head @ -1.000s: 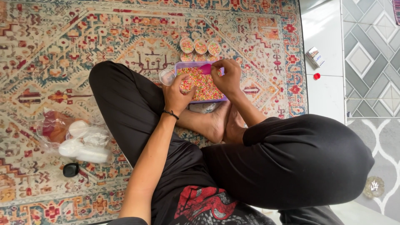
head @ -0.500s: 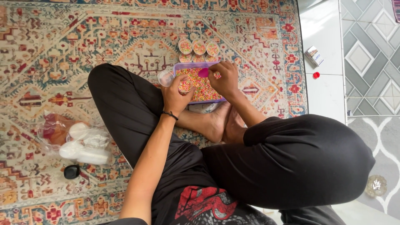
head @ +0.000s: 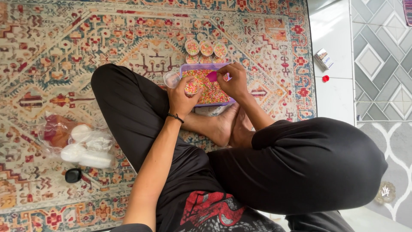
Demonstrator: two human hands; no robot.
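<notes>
Since a moment ago, both hands have barely shifted, still working over the purple tray (head: 231, 102) of multicoloured bits at 12 o'clock from the crossed legs on a patterned rug (head: 64, 51). A clear bag of white lids (head: 83, 146) lies at 9 o'clock. Filled cups (head: 206, 48) sit just beyond the tray. Left hand (head: 182, 95) grips a small filled cup (head: 192, 87). Right hand (head: 234, 81) pinches a pink scoop (head: 212, 76) above the tray.

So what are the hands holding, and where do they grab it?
The left hand grips a small cup of colourful bits around its side. The right hand pinches a pink scoop at one end.
</notes>
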